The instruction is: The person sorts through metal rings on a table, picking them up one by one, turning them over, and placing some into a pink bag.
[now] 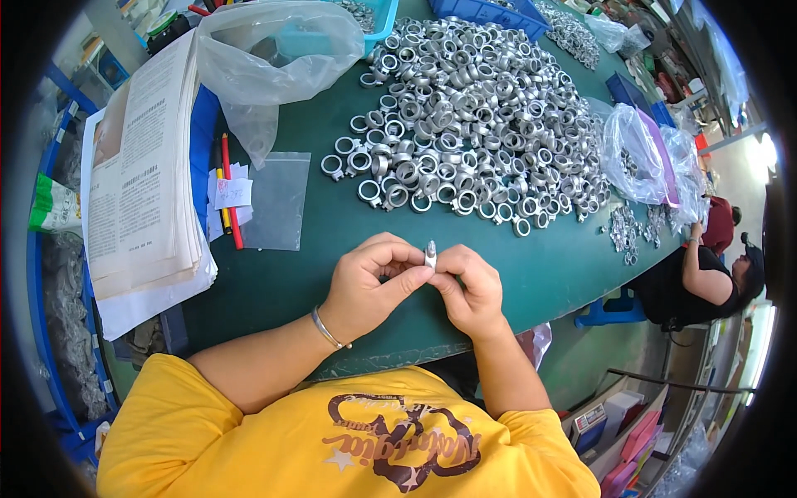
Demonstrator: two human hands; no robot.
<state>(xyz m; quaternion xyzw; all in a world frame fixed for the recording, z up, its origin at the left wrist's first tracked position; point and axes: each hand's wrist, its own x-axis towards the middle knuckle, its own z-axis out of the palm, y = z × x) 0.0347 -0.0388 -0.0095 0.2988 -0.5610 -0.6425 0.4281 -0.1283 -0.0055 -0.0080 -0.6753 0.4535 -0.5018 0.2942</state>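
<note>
Close to the table's front edge, my left hand [369, 282] and my right hand [471, 292] meet, fingertips closed on one small silver metal ring [430, 256]. The ring is seen edge-on, with a small lug at its top; fingers hide its lower part. My left thumb and forefinger pinch it from one side, my right thumb and forefinger from the other. Just beyond my hands spreads a large heap of similar metal rings [490, 124], many with a small lug on the rim.
Left on the green table [274, 290] lie a stack of printed papers [141, 174], a red pen [231, 178] and a flat clear bag [278, 199]. A plastic bag [282, 50] hangs over a turquoise bin [383, 21]. At right, a person in black [693, 282] sits near smaller heaps.
</note>
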